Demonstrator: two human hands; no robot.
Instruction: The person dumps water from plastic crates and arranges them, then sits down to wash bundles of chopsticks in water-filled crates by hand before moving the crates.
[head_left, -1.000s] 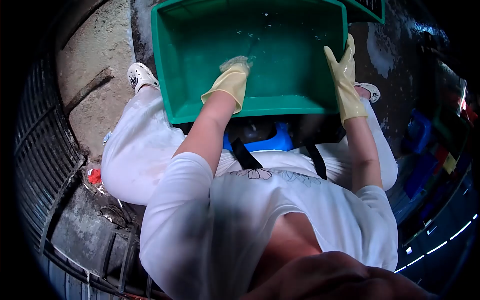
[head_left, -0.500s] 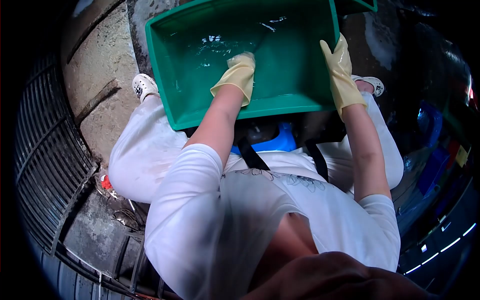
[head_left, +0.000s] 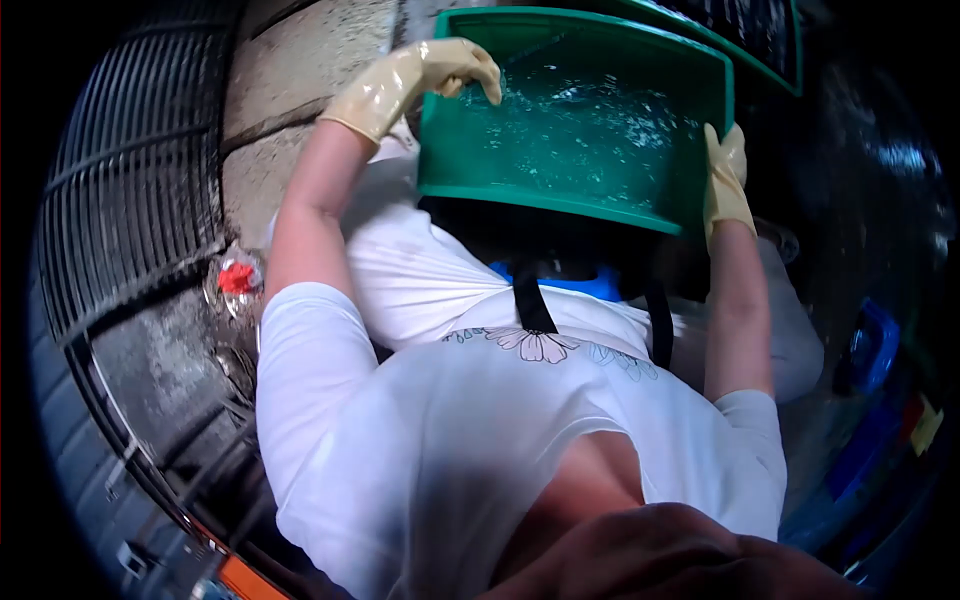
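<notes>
Both hands wear pale yellow rubber gloves. My left hand is over the upper left side of the green tub, its fingers curled down inside the rim; what they hold, if anything, is hidden. On the tub's right wall, my right hand grips the edge, thumb on the inner side and fingers outside. Rippling water with bright glints lies in the tub, which is tilted above my lap.
A dark ribbed grate runs along the left, beside rough concrete. A red scrap lies near my left knee. Another green container stands at the upper right. Blue items are at the right.
My left hand has come up out of the tub's middle to its upper left side. The tub appears further right in view, and its water is more agitated. My right hand stays on the right wall.
</notes>
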